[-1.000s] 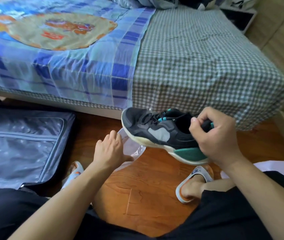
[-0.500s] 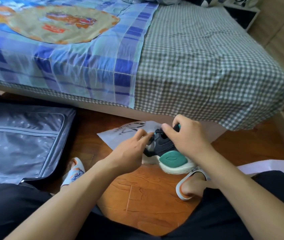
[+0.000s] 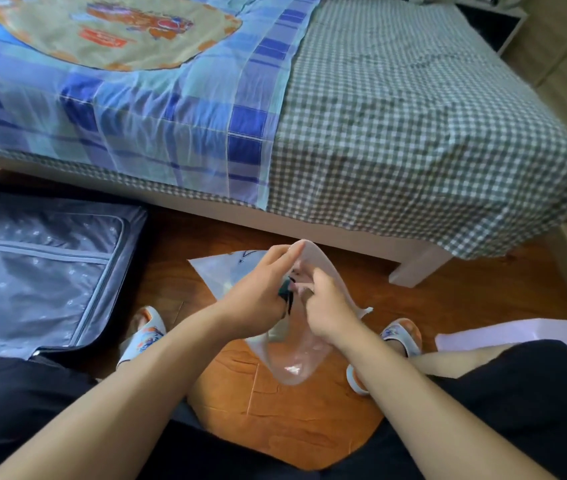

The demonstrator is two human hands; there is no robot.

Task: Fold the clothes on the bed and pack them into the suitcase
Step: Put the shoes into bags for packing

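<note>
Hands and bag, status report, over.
Left hand pinching clear plastic bag at its rim; right hand gripping its mouth. Dark shoe barely visible between them. Suitcase open, left. Nothing blocking.

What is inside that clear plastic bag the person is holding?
Between the left hand and right hand, a dark shoe with a teal patch peeks out at the mouth of the plastic bag. The hands cover most of it. The bag's lower part looks empty.

Bare wooden floor (image 3: pixel 465 306) lay open at three o'clock of the hands. The open suitcase (image 3: pixel 43 271) blocked nine o'clock, the bed (image 3: pixel 413 133) twelve.
</note>
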